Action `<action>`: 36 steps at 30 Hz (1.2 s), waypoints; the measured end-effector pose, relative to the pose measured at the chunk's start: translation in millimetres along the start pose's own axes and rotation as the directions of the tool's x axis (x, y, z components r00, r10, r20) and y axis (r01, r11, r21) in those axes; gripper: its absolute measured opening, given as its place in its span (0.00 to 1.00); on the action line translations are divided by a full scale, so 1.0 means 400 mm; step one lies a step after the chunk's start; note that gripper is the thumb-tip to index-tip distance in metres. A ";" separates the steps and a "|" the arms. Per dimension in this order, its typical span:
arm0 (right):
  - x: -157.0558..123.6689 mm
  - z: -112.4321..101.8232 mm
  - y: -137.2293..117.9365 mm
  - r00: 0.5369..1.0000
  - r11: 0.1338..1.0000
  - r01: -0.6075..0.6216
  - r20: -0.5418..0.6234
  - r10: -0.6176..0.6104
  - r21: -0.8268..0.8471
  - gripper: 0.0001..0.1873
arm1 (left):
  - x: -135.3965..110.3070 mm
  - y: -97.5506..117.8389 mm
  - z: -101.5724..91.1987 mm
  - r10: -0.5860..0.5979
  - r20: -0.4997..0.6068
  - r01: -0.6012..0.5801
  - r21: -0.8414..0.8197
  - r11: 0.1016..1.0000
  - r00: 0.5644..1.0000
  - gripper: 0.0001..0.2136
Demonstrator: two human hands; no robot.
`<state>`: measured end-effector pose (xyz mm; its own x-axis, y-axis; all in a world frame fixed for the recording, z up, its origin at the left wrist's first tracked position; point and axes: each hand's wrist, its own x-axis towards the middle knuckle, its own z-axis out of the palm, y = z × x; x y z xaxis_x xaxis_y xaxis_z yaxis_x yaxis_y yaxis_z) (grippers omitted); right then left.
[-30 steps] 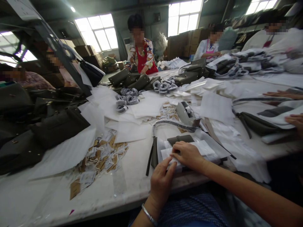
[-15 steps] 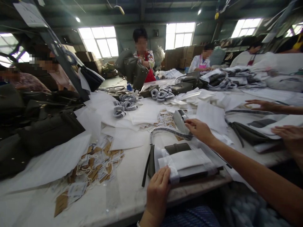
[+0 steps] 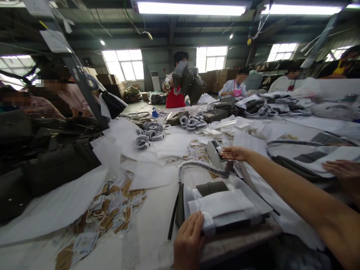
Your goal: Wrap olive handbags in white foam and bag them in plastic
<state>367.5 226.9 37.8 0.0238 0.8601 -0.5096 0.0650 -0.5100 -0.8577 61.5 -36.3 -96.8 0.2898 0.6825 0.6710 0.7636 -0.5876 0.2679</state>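
Centrally, 1 dark bag (image 3: 211,188) is being supported by the table (image 3: 156,204), near its front edge. Its lower front is being covered by a white sheet (image 3: 222,203) and clear film, while a grey-wrapped strap (image 3: 204,165) is being carried in an arch behind it.

The fingers of the left hand (image 3: 189,238) are being held close together and are being laid over the left front corner of the wrapping; the thumb is being hidden, so a grip cannot be confirmed. The right hand (image 3: 234,153) is being extended past the strap to the grey tape dispenser (image 3: 214,154). Its fingertips are being placed at the dispenser's right side, nearly together; whether tape is being pinched cannot be told.

To the left, a heap of string tags (image 3: 114,210) is being spread across the table. Farther back, grey coils (image 3: 153,132) are being set beside loose white sheets (image 3: 172,145). On the right, a second bag (image 3: 305,156) is being touched by another person's hand (image 3: 343,168). Across the table, dark bags (image 3: 191,83) are being held up by a person in a red apron (image 3: 173,100).
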 end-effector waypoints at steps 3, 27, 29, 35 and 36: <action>-0.066 -0.018 0.013 0.996 0.998 0.070 -0.047 -0.070 -0.004 0.11 | 0.005 0.000 -0.003 0.012 -0.019 -0.013 -0.002 1.000 1.000 0.22; -0.208 -0.132 0.207 0.787 0.444 0.316 -0.030 -0.617 -0.838 0.09 | 0.009 0.011 -0.008 -0.036 -0.003 0.036 -0.047 0.998 0.999 0.24; -0.255 -0.126 0.201 0.748 0.306 0.385 0.100 -0.656 -0.871 0.12 | 0.009 0.013 -0.009 -0.037 0.006 0.037 -0.046 0.998 0.999 0.24; -0.419 0.013 0.147 0.644 0.054 0.707 0.609 -0.463 -0.706 0.15 | 0.016 0.023 -0.021 -0.040 0.027 0.042 -0.045 0.998 0.999 0.23; -0.444 0.049 0.134 0.608 0.085 0.770 0.687 -0.398 -0.632 0.15 | 0.018 0.025 -0.023 -0.045 0.037 0.047 -0.041 0.998 0.998 0.22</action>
<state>347.3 46.7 81.0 -0.6972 0.7167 -0.0151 0.6543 0.6275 -0.4221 65.9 -41.5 -82.8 0.2761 0.7238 0.6324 0.7518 -0.5725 0.3270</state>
